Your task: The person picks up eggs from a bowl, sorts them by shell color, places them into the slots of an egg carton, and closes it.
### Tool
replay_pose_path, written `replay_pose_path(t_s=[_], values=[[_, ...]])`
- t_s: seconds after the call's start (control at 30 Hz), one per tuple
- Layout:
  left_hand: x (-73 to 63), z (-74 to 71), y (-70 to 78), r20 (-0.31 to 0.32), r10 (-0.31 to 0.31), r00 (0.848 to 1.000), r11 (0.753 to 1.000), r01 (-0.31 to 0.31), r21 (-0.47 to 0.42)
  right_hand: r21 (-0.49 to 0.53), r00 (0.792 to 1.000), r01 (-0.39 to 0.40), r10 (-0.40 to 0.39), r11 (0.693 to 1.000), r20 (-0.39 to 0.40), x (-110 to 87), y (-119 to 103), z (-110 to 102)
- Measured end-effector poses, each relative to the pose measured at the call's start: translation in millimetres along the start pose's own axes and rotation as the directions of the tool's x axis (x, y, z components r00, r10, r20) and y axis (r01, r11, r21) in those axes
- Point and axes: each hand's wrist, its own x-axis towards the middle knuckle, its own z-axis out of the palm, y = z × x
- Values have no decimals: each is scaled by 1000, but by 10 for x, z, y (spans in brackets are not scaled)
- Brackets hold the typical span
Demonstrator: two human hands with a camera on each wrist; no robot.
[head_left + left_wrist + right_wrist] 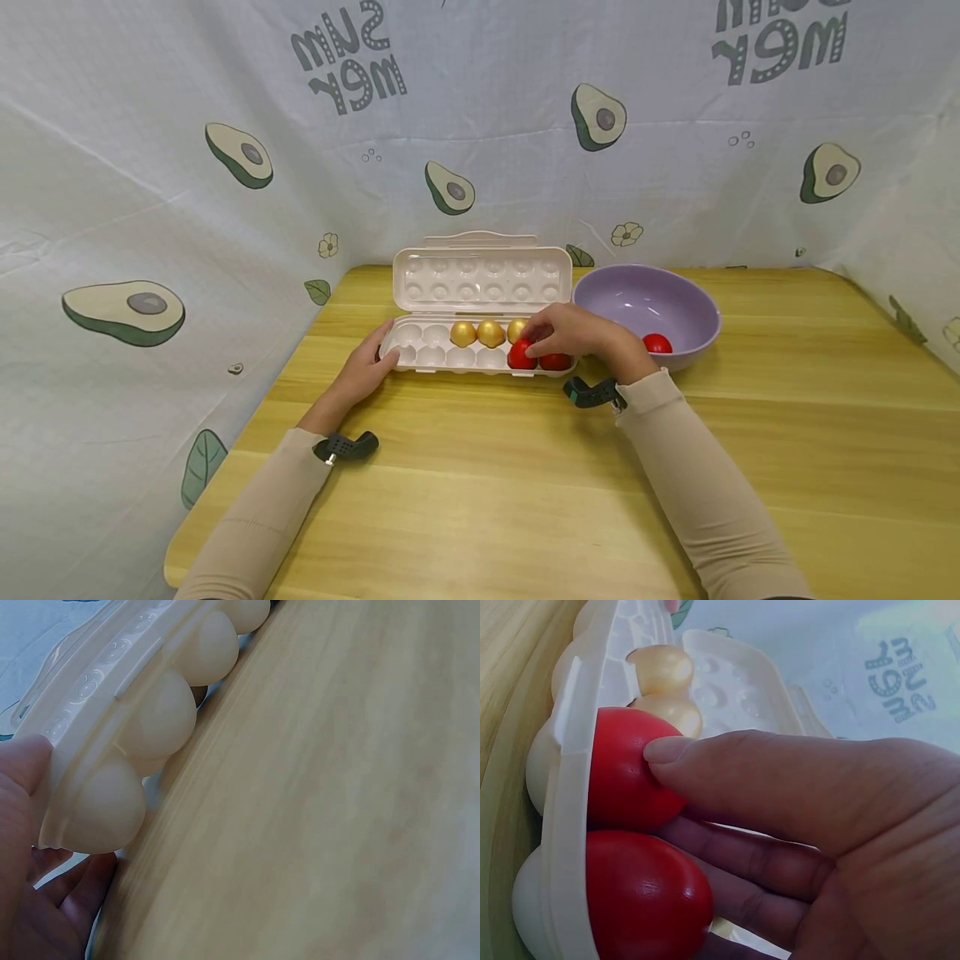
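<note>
Red egg [624,780], glossy, smoothly rounded

The left arm [258,508] stretched from the near left toward the far middle, its hand [362,373] gripping, thumb [22,766] apart from the fingers [88,891]. The right arm [697,475] slanted from the near right, the right hand [576,330] pinching, back upward.

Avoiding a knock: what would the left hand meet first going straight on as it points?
The egg carton, at its left end, which the left hand grips; depth beyond that contact is hard to judge.
</note>
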Motion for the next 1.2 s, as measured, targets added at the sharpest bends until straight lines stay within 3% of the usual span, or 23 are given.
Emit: replay_pose_path(t_s=[0.37,0.73,1.2], values=[[4,-4,6,4,-6,1000,1000,6,1,5,999,-49,49,999,3,-39,-13,-46],[-2,0,3,7,-11,1000,1000,11,2,65,997,-59,62,996,-51,-138,-21,-125],[-5,-3,12,5,-16,1000,1000,16,-3,5,994,-17,18,1000,-110,-252,3,-314]])
